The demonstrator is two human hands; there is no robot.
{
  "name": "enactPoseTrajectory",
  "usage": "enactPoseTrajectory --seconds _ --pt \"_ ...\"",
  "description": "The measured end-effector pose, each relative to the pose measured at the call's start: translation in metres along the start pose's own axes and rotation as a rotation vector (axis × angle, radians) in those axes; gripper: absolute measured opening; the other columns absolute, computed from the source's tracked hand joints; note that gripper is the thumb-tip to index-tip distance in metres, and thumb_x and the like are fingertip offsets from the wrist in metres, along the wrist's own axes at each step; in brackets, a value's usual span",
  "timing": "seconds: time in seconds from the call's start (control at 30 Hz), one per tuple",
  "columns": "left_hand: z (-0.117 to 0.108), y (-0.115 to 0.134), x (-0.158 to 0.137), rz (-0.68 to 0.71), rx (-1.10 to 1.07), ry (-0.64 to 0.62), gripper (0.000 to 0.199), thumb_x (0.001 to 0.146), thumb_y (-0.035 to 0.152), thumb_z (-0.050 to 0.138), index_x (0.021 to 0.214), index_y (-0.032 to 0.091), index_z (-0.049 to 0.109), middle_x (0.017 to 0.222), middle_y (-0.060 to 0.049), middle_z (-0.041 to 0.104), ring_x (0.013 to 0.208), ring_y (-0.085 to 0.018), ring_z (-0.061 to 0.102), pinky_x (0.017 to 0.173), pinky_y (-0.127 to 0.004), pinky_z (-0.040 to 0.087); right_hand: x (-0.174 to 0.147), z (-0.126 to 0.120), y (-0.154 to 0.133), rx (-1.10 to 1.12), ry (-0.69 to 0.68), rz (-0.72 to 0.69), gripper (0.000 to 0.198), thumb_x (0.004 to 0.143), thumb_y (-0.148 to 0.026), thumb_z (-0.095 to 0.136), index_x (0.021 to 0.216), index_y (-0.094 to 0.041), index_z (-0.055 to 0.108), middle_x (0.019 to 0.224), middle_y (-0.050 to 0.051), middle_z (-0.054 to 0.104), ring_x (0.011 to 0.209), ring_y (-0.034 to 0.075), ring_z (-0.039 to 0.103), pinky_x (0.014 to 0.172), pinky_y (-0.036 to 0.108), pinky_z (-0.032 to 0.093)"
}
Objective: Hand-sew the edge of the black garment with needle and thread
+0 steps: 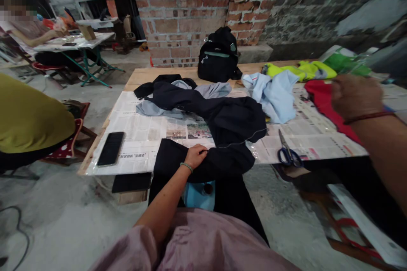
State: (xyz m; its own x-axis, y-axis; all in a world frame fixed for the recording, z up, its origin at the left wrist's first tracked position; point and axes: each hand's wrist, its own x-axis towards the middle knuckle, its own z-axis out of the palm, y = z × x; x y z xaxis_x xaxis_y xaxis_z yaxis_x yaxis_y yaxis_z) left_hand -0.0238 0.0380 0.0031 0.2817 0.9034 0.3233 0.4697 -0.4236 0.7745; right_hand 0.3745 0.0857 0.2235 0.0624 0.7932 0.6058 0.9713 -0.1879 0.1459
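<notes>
A dark navy garment [235, 114] lies bunched at the table's front edge, part of it over my lap. My left hand [195, 157], with a green bead bracelet at the wrist, pinches its cloth. A thin pale line runs across the garment; whether it is thread or piping I cannot tell. My right hand [358, 95] is raised at the right, close to the camera and blurred, fingers curled closed. Whatever it holds is hidden. Beyond it in view is red cloth [321, 97]. Blue-handled scissors [289, 154] lie at the front edge, between the garment and my right arm.
Newspaper [136, 135] under clear plastic covers the table. On it are a phone [111, 148], light blue cloth [273, 93], and a yellow vest [302, 70]. A black backpack [218, 57] stands behind. People sit at the left, one at another table [101, 40].
</notes>
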Motion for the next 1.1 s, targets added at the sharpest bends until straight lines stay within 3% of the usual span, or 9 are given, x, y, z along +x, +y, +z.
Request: enactPoseTrajectory --seconds 0.07,0.23,0.33,0.43,0.67,0.9,1.0,1.1 --pt "0.0 0.001 0.0 -0.009 0.0 0.008 0.011 0.069 0.01 0.055 0.071 0.018 0.064 0.072 -0.001 0.061 0.072 -0.012 0.056 0.071 -0.025 0.045 -0.012 0.005 -0.034 0.208 -0.002 0.007 0.026 0.08 -0.013 0.041 0.101 -0.011 0.057 0.099 0.016 0.061 0.082 0.018 0.056 0.063 0.028 0.036" --pt "0.0 0.002 0.0 -0.034 -0.014 0.038 0.01 0.068 0.011 0.056 0.071 0.017 0.064 0.072 -0.002 0.062 0.072 -0.012 0.057 0.07 -0.025 0.046 -0.089 0.02 -0.145 0.853 -0.26 -0.117 0.022 0.081 -0.024 0.044 0.099 -0.016 0.055 0.077 0.006 0.063 0.062 0.014 0.057 0.057 0.024 0.042" --pt "0.0 0.003 0.0 -0.042 -0.014 0.042 0.011 0.067 0.01 0.056 0.072 0.017 0.064 0.073 -0.002 0.062 0.072 -0.012 0.057 0.069 -0.025 0.046 -0.149 0.033 -0.2 1.079 -0.444 -0.151 0.021 0.082 -0.027 0.04 0.092 -0.018 0.056 0.072 0.002 0.061 0.055 0.012 0.055 0.054 0.023 0.043" --pt "0.0 0.003 0.0 -0.046 -0.006 0.044 0.013 0.066 0.009 0.056 0.073 0.017 0.064 0.073 -0.002 0.062 0.071 -0.012 0.057 0.067 -0.024 0.046 -0.191 0.048 -0.231 1.177 -0.577 -0.102 0.02 0.082 -0.024 0.037 0.089 -0.018 0.056 0.069 0.001 0.06 0.047 0.01 0.052 0.051 0.023 0.044" --pt "0.0 0.002 0.002 -0.054 -0.003 0.061 0.012 0.067 0.009 0.055 0.07 0.018 0.062 0.072 -0.001 0.061 0.072 -0.012 0.056 0.07 -0.024 0.045 -0.209 0.074 -0.242 1.153 -0.431 -0.216 0.02 0.081 -0.019 0.04 0.089 -0.019 0.059 0.088 0.005 0.062 0.084 0.015 0.058 0.078 0.029 0.045" --pt "-0.001 0.004 0.002 -0.055 0.012 0.032 0.012 0.067 0.009 0.054 0.069 0.018 0.062 0.072 -0.001 0.061 0.072 -0.012 0.056 0.069 -0.024 0.045 -0.208 0.072 -0.244 1.113 -0.463 -0.183 0.023 0.083 -0.022 0.039 0.094 -0.021 0.059 0.094 0.006 0.062 0.088 0.017 0.057 0.081 0.03 0.044" --pt "0.0 0.004 0.003 -0.05 -0.001 0.024 0.013 0.066 0.009 0.054 0.07 0.018 0.063 0.072 -0.001 0.061 0.071 -0.012 0.056 0.068 -0.025 0.045 -0.194 0.067 -0.241 1.135 -0.413 -0.146 0.024 0.084 -0.021 0.037 0.094 -0.021 0.059 0.092 0.006 0.061 0.087 0.017 0.056 0.08 0.029 0.044" --pt "0.0 0.003 0.003 -0.058 -0.002 0.028 0.014 0.065 0.009 0.055 0.071 0.018 0.063 0.072 -0.001 0.061 0.069 -0.012 0.055 0.067 -0.024 0.045 -0.173 0.066 -0.239 1.059 -0.408 -0.197 0.025 0.084 -0.019 0.038 0.093 -0.02 0.06 0.09 0.007 0.058 0.083 0.016 0.056 0.076 0.026 0.043"
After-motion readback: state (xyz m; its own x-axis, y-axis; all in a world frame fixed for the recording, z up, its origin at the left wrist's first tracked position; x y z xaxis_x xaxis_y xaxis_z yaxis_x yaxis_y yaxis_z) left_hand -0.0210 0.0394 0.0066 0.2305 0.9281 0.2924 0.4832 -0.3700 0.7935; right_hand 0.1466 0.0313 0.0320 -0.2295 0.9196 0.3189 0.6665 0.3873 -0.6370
